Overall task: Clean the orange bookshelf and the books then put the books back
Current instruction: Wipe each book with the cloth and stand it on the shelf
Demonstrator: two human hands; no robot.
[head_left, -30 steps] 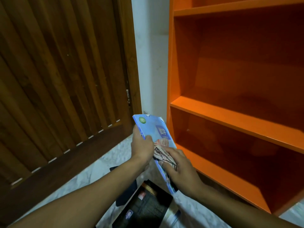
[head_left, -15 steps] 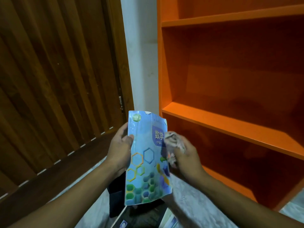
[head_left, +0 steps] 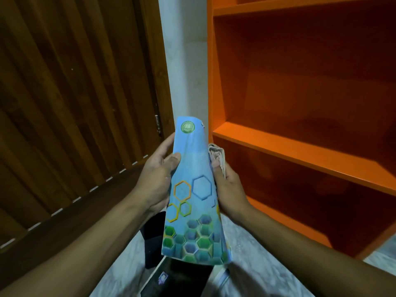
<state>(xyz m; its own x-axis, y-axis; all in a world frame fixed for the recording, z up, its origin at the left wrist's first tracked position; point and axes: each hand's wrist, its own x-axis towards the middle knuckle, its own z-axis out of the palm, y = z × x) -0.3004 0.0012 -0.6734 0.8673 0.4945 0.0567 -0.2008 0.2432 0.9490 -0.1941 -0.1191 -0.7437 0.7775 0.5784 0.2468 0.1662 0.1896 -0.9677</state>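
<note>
between both hands, blue book (head_left: pixel 194 189)

Left hand (head_left: pixel 159 181) and right hand (head_left: pixel 230 189) raised, fingers curled closed.

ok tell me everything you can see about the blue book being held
The blue book is a thin, glossy softcover, light blue with a round green emblem near its top and outlined and filled hexagons in orange, blue and green lower down. It is held roughly upright and bowed, cover toward the camera, in front of the orange bookshelf. The left hand grips its left edge; the right hand, also clutching a crumpled cloth, holds its right edge. Dark books lie on the floor below.
</note>
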